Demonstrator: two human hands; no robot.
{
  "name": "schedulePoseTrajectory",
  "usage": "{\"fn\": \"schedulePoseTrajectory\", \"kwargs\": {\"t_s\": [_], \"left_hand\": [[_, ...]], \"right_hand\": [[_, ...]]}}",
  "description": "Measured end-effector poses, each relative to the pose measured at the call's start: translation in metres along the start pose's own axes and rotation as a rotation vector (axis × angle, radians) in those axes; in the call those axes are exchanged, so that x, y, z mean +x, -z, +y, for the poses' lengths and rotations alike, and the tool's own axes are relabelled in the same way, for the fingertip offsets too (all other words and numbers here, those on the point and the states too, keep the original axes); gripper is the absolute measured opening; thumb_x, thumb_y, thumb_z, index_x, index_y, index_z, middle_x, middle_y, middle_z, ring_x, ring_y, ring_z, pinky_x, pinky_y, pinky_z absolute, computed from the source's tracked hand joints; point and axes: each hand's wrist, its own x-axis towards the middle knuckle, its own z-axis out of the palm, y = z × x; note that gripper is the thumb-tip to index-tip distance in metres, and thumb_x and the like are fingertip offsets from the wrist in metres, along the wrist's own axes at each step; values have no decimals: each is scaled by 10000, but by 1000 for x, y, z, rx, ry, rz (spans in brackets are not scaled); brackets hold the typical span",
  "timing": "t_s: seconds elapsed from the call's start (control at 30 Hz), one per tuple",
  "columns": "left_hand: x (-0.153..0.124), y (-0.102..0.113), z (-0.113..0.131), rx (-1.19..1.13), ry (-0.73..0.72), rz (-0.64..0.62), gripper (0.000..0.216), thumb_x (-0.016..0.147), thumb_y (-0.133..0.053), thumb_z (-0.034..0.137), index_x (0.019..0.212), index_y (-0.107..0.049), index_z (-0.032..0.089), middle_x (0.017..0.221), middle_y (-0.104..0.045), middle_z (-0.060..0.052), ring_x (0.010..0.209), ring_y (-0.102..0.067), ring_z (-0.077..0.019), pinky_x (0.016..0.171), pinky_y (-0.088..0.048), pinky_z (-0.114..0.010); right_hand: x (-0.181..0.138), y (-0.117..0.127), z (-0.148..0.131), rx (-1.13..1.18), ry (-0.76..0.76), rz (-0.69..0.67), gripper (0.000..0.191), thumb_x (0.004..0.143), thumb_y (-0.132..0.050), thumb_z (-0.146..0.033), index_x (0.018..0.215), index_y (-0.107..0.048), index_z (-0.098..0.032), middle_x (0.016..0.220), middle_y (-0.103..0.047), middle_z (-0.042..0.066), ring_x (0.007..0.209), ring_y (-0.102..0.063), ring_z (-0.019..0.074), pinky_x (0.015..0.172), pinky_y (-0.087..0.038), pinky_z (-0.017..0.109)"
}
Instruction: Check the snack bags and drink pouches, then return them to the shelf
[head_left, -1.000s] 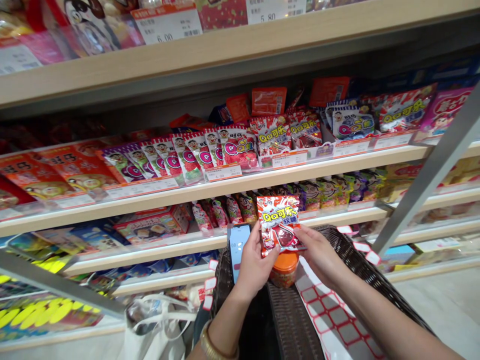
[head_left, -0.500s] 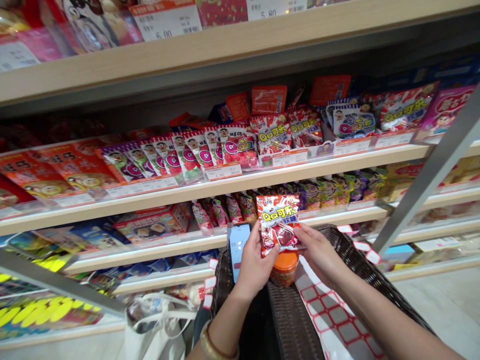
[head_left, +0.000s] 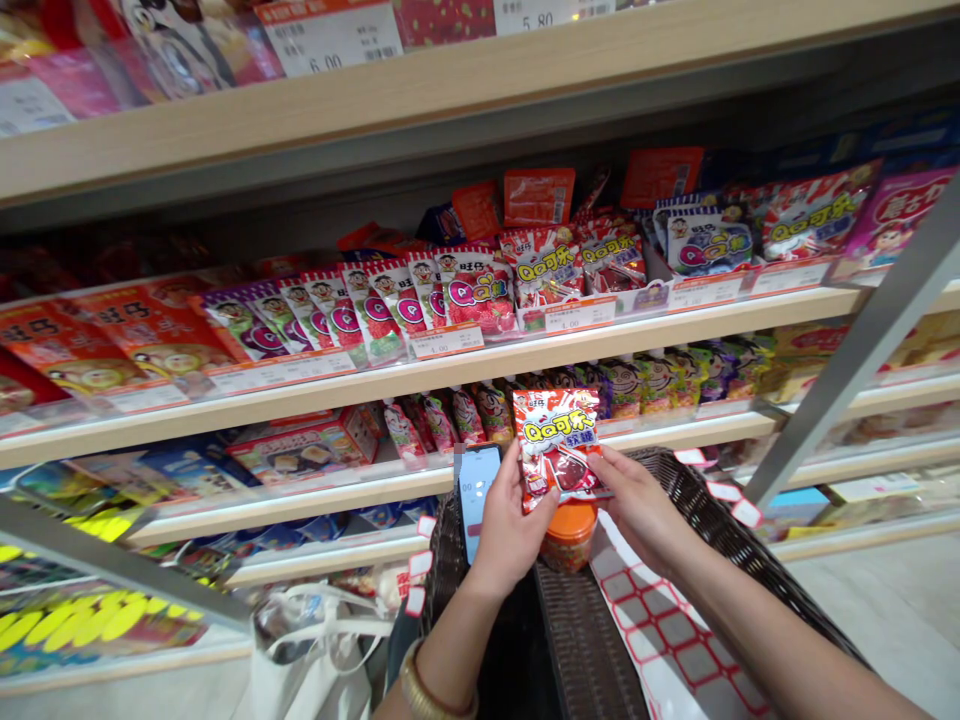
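Both sides, packet point(head_left: 557, 442): grasped by left hand point(head_left: 513, 532), right hand point(head_left: 645, 510)
Basket rim point(head_left: 694, 502): four o'clock
Shelf edge point(head_left: 551, 353): twelve o'clock, apart

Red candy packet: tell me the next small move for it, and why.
Probably lower the red packet into the wicker basket: the left hand and right hand both hold it, and it appears over the basket, where an orange-lidded tub sits.

packet point(head_left: 556, 445): red, white, yellow, blue | lid point(head_left: 571, 521): orange | basket point(head_left: 701, 505): dark-brown weave
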Motion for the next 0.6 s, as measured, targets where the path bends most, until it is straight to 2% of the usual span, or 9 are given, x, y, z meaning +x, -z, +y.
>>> {"fn": "schedulePoseTrajectory", "kwargs": {"t_s": [0.33,0.6], "left_hand": [[0,0,-1,14,-9,-29,810,739,-743,198,1462,-378,206,1450,-530,-120,1311,-530,-253,1121,-417,-374],[0,1,-2,25,-13,-22,818,737,-740,198,1467,-371,208,1450,-529,-122,1312,-529,-262,1124,-417,-391]], "right_hand": [[1,3,2,4,5,-11,420,623,-823,-485,912,-712,-201,967,-785,46,881,-727,272,794,-564,384],[1,4,4,-6,20,-23,383,655,-799,-477,913,-708,-209,960,-782,42,885,-725,271,805,-561,394]]}}
